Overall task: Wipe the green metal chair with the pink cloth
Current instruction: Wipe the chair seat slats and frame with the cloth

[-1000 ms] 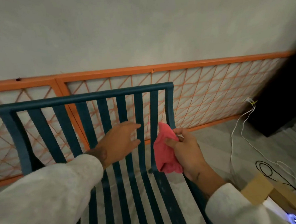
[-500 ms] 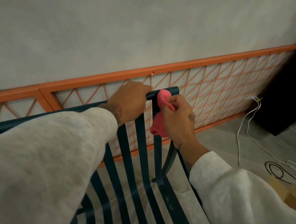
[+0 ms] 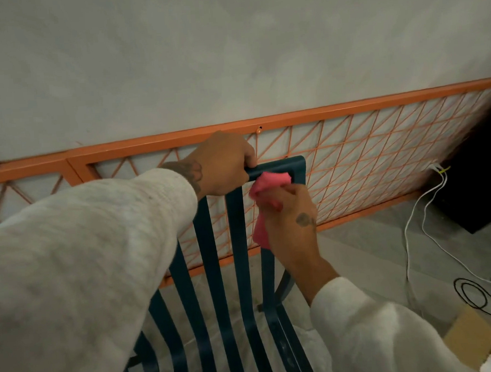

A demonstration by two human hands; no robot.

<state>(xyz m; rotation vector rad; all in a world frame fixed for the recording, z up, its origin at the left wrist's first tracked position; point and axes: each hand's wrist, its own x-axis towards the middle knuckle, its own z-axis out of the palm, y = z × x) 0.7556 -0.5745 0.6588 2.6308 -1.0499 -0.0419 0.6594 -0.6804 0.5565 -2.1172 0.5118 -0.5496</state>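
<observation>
1. The pink cloth (image 3: 270, 181) is bunched up at the top right corner of the chair back. Its upper fold presses against the underside of the top rail (image 3: 294, 165), and a looser tail hangs down beside the outermost slats.
2. The right hand (image 3: 292, 226) grips the cloth with its fingers curled round it. The back of the hand faces the camera and carries a small tattoo.
3. The green metal chair (image 3: 240, 258) is painted a dark teal green. Flat, narrow slats run down from the rail and bend forward into the seat, and the rail's corner is rounded. The slats low on the right look dull and scuffed.
4. The left hand (image 3: 223, 164) is closed round the top rail just left of the cloth, fingers wrapped over the far side, with a tattoo at the wrist. Both arms wear pale grey sleeves (image 3: 85, 267).
5. Just behind the chair, an orange metal frame (image 3: 349, 110) filled with thin diagonal lattice runs along the base of a plain, pale grey wall (image 3: 230, 57).
6. The floor (image 3: 372, 250) is grey and shows pale through the seat slats.
7. At the right, white cables (image 3: 440, 177) drop from the frame and trail across the floor near a looped black cable (image 3: 460, 293).
8. A dark block (image 3: 480, 186) stands by the wall at the right edge, and a cardboard box (image 3: 472, 341) sits in the lower right corner.
</observation>
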